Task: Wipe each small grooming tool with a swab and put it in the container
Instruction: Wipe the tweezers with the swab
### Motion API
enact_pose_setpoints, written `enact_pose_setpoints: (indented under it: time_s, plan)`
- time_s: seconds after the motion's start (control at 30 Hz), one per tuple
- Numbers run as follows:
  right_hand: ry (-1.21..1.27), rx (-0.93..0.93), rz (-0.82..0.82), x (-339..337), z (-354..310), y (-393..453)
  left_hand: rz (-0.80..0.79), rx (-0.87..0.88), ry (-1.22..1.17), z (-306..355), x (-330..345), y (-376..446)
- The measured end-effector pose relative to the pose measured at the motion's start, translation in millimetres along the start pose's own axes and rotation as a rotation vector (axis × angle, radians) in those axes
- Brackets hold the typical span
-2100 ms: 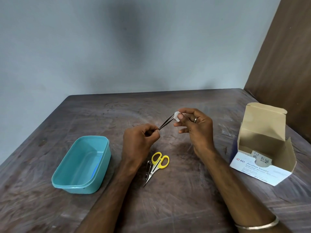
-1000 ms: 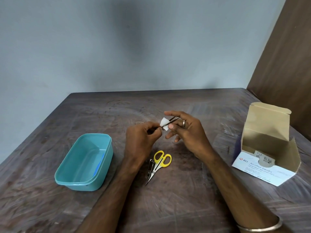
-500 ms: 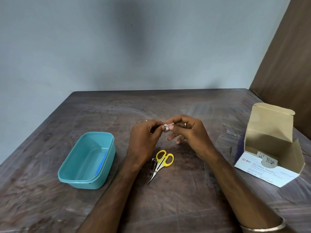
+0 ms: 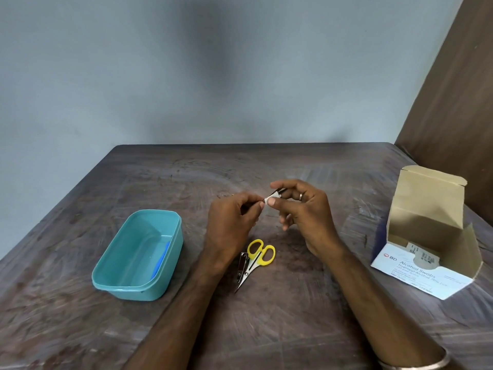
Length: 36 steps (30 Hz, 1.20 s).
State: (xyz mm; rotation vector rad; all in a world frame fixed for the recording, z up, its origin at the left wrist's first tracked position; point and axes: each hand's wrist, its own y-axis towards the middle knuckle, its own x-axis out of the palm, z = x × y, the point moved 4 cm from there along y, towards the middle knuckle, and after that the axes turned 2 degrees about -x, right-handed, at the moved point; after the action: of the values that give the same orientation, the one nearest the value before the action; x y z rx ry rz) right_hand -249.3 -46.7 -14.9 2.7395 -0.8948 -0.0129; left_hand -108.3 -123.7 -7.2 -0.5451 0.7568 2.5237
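My left hand [image 4: 232, 222] pinches one end of thin metal tweezers [image 4: 277, 191] above the middle of the table. My right hand [image 4: 304, 212] pinches a small white swab [image 4: 267, 200] around the tweezers, close to my left fingertips. Below the hands, small yellow-handled scissors [image 4: 257, 259] lie on the table beside a metal nail clipper [image 4: 242, 268]. A teal plastic container [image 4: 138, 256] stands at the left, with a blue item [image 4: 161, 260] lying inside along its right wall.
An open cardboard box of alcohol swabs [image 4: 426, 236] stands at the right, its flap raised. The dark wooden table [image 4: 280, 329] reaches a grey wall at the back and a brown panel at the right.
My right hand has slid the swab along the tweezers from the far tip toward my left hand. Both hands stay in the middle of the table.
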Motion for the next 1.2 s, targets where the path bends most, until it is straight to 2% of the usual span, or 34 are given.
enact_pose_setpoints:
  time_s: [0.23,0.5,0.6,0.7,0.9,1.2]
  plan:
    - [-0.005,-0.004,-0.001,1.4,-2.9,-1.3,-0.090,-0.020,0.001,0.5,3.6,-1.2]
    - [0.087,0.026,0.044,7.6,-4.5,-5.3,0.019,0.024,0.051,3.1,3.5,-3.7]
    - [0.166,0.094,0.131,8.0,-1.7,-5.8,0.076,0.053,0.051,6.4,2.3,-5.3]
    - [0.177,0.182,0.111,11.9,2.6,-8.0,0.116,0.082,0.082,8.8,1.6,-7.0]
    - [0.112,0.221,0.064,14.2,3.8,-11.4,0.147,0.098,0.133,8.6,1.2,-6.7]
    - [0.123,0.250,0.131,10.1,3.1,-10.3,0.123,0.134,0.154,12.6,2.9,-6.5]
